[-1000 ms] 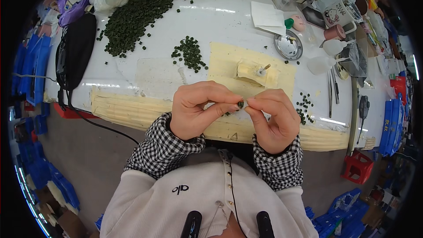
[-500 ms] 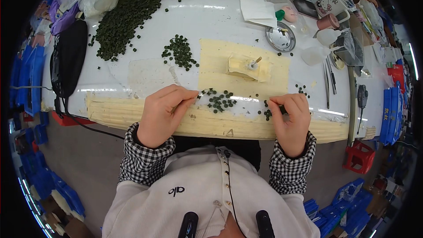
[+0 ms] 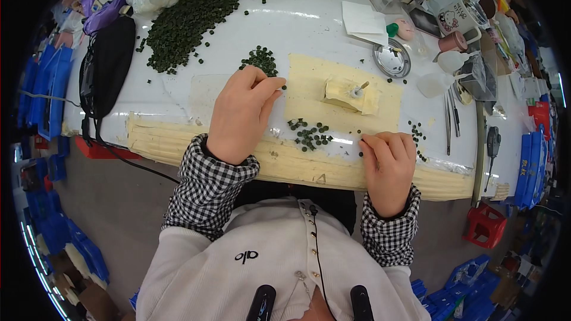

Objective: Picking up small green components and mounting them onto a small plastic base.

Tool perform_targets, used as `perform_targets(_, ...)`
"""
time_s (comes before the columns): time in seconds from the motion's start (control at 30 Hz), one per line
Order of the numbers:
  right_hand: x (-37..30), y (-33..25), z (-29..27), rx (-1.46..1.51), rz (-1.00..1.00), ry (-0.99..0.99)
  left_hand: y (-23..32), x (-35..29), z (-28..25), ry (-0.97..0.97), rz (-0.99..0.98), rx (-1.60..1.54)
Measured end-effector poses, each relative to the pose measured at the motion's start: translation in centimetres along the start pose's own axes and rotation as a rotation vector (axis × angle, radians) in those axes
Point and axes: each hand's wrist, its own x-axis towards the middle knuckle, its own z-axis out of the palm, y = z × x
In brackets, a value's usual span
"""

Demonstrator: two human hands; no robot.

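My left hand (image 3: 244,116) is raised over the table with thumb and forefinger pinched. At their tips is a small dark green piece (image 3: 284,87), beside a small pile of like pieces (image 3: 259,58) that the hand partly covers. Lower down, my right hand (image 3: 389,163) rests near the table's front edge, its fingers closed in a pinch; what they hold, if anything, is hidden. A loose group of green pieces (image 3: 310,137) lies between the hands, and a few more (image 3: 417,132) lie right of my right hand. A yellow-wrapped block (image 3: 351,96) with a short upright peg stands on a yellow sheet (image 3: 303,98).
A large heap of dark green pieces (image 3: 199,21) spreads at the far left. To its left lies a black pouch (image 3: 108,74). At the right are a round metal dish (image 3: 392,58), tweezers (image 3: 447,125) and a clear squeeze bottle (image 3: 431,85). Yellow tape (image 3: 279,157) covers the front edge.
My left hand has moved up and right, from the loose middle group to the small pile. My right hand has shifted only slightly, still pinched. The whole view has moved a little.
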Motion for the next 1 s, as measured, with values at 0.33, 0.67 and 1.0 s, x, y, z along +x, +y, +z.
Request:
perform_targets(0.33,-0.4,0.0,-0.1,-0.003,-0.039,-0.006,0.1,-0.3,0.4,0.037,0.082,0.144)
perform_targets(0.67,-0.2,0.3,0.0,-0.030,-0.126,0.016,2.6,-2.7,-1.3,-0.195,-0.432,-1.220)
perform_targets(1.0,0.0,-0.8,-0.9,0.432,0.135,0.015,3.4,-3.7,0.4,-0.369,-0.574,-1.755)
